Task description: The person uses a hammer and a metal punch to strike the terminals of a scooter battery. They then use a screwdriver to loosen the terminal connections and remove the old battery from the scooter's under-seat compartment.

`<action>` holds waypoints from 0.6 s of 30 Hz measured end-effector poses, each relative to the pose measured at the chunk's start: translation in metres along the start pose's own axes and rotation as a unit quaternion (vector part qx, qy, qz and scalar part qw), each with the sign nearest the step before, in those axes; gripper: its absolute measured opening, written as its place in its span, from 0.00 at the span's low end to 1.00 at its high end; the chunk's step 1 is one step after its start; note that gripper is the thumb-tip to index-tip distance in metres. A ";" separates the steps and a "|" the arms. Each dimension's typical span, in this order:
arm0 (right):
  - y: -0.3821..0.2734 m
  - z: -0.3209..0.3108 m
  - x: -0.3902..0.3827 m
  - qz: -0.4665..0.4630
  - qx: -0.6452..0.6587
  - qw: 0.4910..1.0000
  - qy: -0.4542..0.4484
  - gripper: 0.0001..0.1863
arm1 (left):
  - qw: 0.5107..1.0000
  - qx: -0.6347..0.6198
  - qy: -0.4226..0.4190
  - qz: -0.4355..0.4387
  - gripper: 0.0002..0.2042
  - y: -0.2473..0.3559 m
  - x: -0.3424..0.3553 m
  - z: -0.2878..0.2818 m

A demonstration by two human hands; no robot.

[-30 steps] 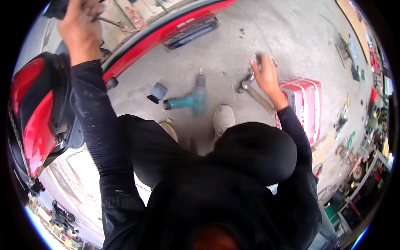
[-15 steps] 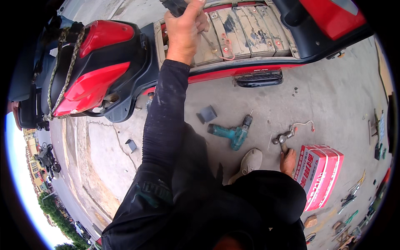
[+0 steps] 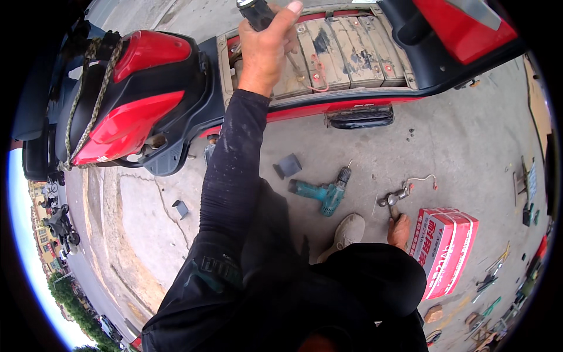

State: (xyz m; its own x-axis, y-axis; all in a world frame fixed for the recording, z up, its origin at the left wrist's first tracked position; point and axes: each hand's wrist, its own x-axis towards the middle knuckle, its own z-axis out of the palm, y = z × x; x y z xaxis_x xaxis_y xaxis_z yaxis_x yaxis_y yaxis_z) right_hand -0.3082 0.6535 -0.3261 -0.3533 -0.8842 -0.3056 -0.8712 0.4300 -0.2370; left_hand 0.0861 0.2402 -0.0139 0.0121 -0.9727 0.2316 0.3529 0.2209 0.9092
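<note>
My left hand reaches up to the scooter's open floor compartment, fingers wrapped round the black handle of a screwdriver. Its thin shaft slants down from my fist toward a wire on the dusty batteries, which sit side by side in the compartment. Exactly where the tip rests is hard to make out. Low on the right, my right hand is closed round the handle of a hammer, whose metal head is near the ground. A short wire with red ends lies just beyond that head.
A teal cordless drill lies on the concrete between my hands, near my shoe. Two small grey pieces are further left. Beside my right hand stands a red-and-white carton; loose tools are scattered at the far right.
The whole view has shifted slightly, and more of the screwdriver's handle shows at the top. Both hands keep their holds; the hammer stays beside the wire.
</note>
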 end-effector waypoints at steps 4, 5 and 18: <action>0.001 0.000 0.001 -0.006 0.012 1.000 -0.006 0.17 | 1.000 0.006 -0.002 0.008 0.20 -0.001 -0.001 0.000; 0.001 0.000 0.001 -0.005 0.012 1.000 -0.007 0.17 | 1.000 0.004 -0.002 0.006 0.20 -0.002 -0.001 0.001; -0.012 -0.044 0.007 0.032 0.171 0.981 -0.084 0.18 | 0.978 0.124 -0.165 -0.016 0.18 0.003 0.002 0.002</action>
State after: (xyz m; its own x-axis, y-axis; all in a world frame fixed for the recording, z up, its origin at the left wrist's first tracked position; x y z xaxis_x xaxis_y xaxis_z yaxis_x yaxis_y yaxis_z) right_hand -0.3148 0.6337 -0.2851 -0.3163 -0.8233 -0.4714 -0.6742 0.5446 -0.4989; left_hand 0.0858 0.2387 -0.0097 -0.3116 -0.9131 0.2630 0.1102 0.2402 0.9645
